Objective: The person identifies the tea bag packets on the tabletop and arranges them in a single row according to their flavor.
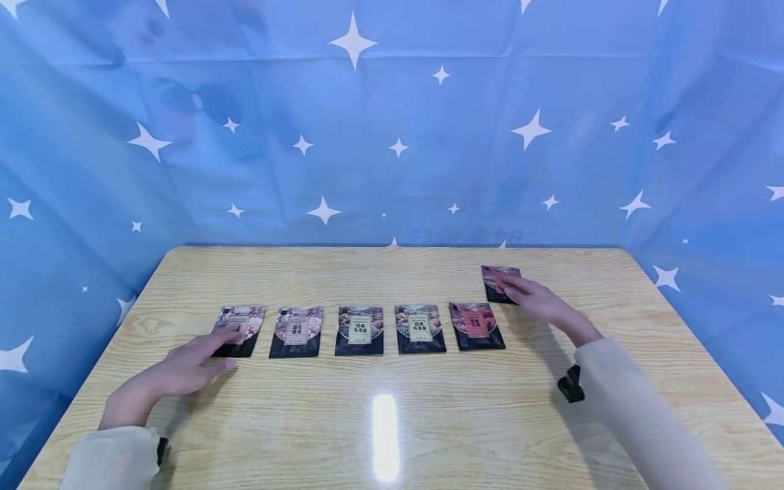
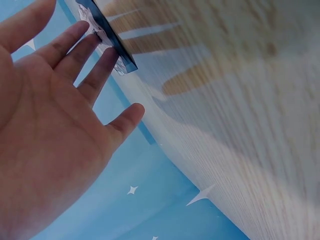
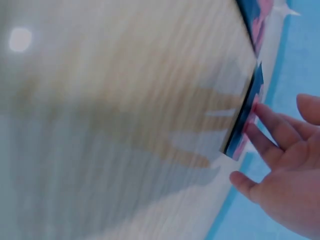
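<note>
Flat tea sachets with dark bottoms lie on the wooden table. My left hand point(image 1: 174, 369) rests its fingertips on the leftmost sachet point(image 1: 250, 318), which has a pale pink label. In the left wrist view its fingers are spread and fairly straight over that packet point(image 2: 116, 37). At the far right, my right hand point(image 1: 537, 301) touches a red-labelled sachet point(image 1: 492, 291) set farther back than the others. The right wrist view shows extended fingers on the face of this packet point(image 3: 234, 145). A second red-labelled sachet point(image 1: 479, 342) lies just in front of it.
Between the hands lie another pink-labelled sachet point(image 1: 294, 348) and two green-labelled ones, one left point(image 1: 358, 348) and one right point(image 1: 421, 346), roughly in a row. The table point(image 1: 306, 422) meets a blue star-patterned cloth point(image 1: 416, 184) at its back and sides.
</note>
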Motion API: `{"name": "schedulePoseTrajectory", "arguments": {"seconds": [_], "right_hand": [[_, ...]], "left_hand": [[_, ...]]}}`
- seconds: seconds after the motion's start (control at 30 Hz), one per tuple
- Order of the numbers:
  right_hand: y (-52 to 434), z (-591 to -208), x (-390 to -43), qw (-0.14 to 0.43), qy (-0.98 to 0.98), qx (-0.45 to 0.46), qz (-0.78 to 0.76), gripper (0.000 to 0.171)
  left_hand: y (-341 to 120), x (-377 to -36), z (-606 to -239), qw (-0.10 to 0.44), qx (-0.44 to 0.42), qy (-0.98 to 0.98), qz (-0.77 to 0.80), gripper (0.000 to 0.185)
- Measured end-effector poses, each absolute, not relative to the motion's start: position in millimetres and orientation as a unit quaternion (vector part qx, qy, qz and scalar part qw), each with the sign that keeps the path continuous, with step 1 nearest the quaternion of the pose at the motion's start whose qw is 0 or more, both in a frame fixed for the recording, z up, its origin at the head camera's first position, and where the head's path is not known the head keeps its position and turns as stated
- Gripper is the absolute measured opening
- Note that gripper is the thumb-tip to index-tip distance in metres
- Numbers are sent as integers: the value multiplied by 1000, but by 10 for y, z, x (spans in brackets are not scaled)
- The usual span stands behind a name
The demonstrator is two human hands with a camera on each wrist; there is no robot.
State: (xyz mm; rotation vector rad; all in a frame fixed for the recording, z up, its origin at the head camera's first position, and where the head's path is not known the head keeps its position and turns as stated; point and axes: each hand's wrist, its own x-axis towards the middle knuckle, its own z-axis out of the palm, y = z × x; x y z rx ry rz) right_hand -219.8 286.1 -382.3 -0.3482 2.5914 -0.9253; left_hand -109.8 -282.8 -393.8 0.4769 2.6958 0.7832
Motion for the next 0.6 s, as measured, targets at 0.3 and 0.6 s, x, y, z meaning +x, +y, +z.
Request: {"name": "schedulePoseTrajectory", "arguments": {"seconds": [0.3,0.6], "right_hand": [[3213,-3804,-1824,173,921,-134,-323,53],[3260,-3831,-1504,155,923,-134,-326,53]], "left_hand": [[-2831,-1104,-3956,148,168,935,275,52],[-2822,-1103,-3950,145,166,937,269,52]]}}
